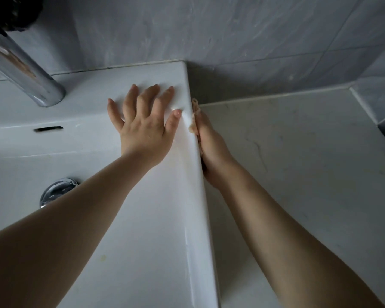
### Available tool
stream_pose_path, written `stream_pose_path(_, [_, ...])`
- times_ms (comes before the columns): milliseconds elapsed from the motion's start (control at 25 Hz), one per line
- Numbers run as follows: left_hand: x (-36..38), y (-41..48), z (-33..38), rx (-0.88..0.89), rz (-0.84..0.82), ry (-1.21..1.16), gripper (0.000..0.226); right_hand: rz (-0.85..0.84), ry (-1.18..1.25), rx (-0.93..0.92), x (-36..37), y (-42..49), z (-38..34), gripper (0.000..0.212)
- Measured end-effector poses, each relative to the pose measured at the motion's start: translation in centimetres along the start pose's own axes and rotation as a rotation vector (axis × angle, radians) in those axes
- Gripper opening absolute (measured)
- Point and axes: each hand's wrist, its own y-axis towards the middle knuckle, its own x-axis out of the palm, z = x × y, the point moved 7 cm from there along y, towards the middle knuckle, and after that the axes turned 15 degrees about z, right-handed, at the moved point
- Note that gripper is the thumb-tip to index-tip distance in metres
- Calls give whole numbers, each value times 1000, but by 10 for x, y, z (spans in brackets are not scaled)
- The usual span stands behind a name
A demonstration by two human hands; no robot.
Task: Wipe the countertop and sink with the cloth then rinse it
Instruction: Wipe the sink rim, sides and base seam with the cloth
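Bracing: left hand [146,127] flat on sink [165,218] rim, fingers spread, for support;
Wiping: right hand [211,147] presses cloth [193,121] against sink's outer side; finger grip hidden

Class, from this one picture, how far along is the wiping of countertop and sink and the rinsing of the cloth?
Done: nothing provable; faint yellowish marks show on the sink rim. In hand: the right hand presses the cloth against the sink's outer side wall, the left hand flat on the rim. Left: rinsing, as the cloth is away from the tap.
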Motion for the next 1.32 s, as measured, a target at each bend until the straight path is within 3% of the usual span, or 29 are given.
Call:
stream_pose_path(160, [-1,-2,1,-17,-1,-13,63,-53,83,55,9,20,-10,43])
stream_pose_path(280, [1,-21,11,-62,-6,-71,63,-16,83,-84,-5,25,-9,51])
stream_pose_path(360, [7,-42,20,-104,-67,-194,58,-61,39,-28,-13,3,10,51])
stream_pose_path(480, [13,-63,26,-183,-198,-417,51,0,39,-7,-11,-31,18,43])
stream_pose_path(600, [8,-74,33,-265,-297,-551,43,28,64,47,-2,-2,8,47])
stream_pose_path(680, [4,-76,36,-280,-310,-568,44,41,50,134,9,19,-2,54])
stream_pose_path(760, [3,-76,36,-265,-300,-552,45,37,98,58,9,15,-11,55])
stream_pose_path(960, [5,-78,37,-266,-292,-537,43,2,55,-57,-10,-38,16,34])
stream_pose_path(1120, [3,-76,36,-284,-287,-556,48,33,-36,-194,17,29,-30,37])
stream_pose_path(1240, [2,-75,35,-273,-297,-569,45,18,-196,-240,16,54,-45,28])
stream_pose_path(1320, [1,-76,35,-275,-293,-574,44,19,-142,-166,7,41,-27,34])
